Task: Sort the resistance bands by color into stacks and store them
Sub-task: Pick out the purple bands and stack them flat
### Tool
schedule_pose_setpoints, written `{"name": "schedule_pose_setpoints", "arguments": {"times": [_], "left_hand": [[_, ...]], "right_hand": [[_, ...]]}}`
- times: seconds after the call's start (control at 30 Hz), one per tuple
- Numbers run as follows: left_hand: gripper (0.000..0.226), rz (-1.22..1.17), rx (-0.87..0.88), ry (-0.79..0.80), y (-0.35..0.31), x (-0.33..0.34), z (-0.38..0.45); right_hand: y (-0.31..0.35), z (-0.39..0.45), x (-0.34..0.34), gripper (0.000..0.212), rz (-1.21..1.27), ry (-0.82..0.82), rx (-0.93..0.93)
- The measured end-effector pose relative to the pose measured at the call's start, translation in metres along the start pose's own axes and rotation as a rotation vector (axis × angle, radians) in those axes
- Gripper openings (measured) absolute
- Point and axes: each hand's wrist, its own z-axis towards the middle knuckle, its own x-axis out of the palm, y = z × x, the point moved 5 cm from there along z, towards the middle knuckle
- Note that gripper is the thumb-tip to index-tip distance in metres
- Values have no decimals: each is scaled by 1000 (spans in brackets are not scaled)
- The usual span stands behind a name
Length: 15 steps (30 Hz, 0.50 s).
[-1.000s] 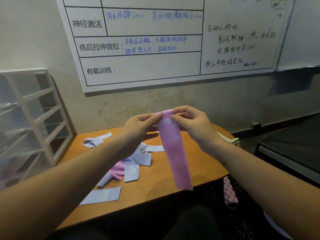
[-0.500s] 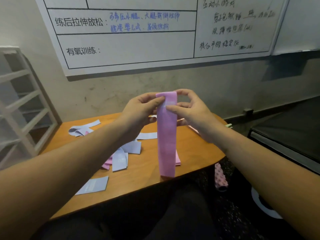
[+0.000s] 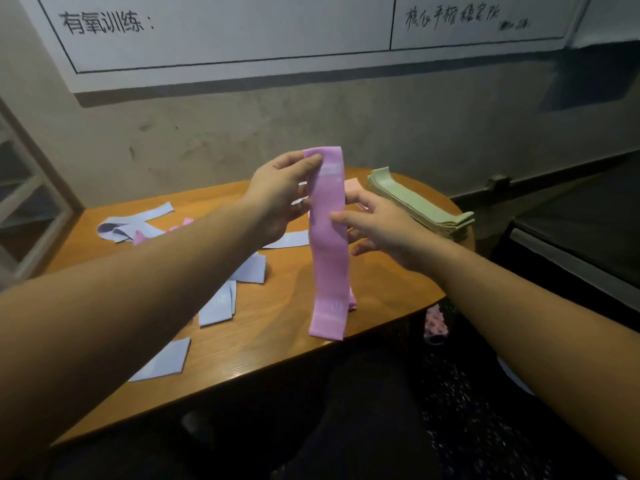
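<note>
A pink resistance band [image 3: 328, 251] hangs upright above the wooden table [image 3: 277, 327]. My left hand [image 3: 280, 195] pinches its top end. My right hand [image 3: 377, 226] pinches the band about a third of the way down, thumb on the front and fingers behind. A neat stack of green bands [image 3: 419, 206] lies at the table's far right. Several light blue bands [image 3: 249, 268] lie loose across the left and middle, with another flat one [image 3: 161, 360] at the front edge. A bit of a pink stack [image 3: 352, 301] shows behind the hanging band.
A white shelf rack [image 3: 31, 209] stands left of the table. A whiteboard [image 3: 242, 32] hangs on the wall behind. A pink patterned roll [image 3: 435, 325] lies on the dark floor under the table's right edge. A dark surface [image 3: 581, 230] sits to the right.
My right hand has slid down from the band's top to lower on it. The view has tilted down, so the green stack now shows. The band hangs straighter.
</note>
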Motion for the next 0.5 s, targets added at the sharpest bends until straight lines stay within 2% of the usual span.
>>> {"name": "schedule_pose_setpoints", "arguments": {"times": [0.1,0.17,0.3,0.5], "left_hand": [[5,-28,-33,-36,15,-2,25],[6,-36,-50,-53,25,-4,43],[9,38,-92,-89,52,-14,81],[6,163,-179,-126,98,-30,126]], "right_hand": [[-20,24,0,22,-10,2,31],[-31,40,-1,23,-27,-6,49],[-54,70,-3,27,-80,-11,114],[-88,107,-10,14,-253,-113,140]]}}
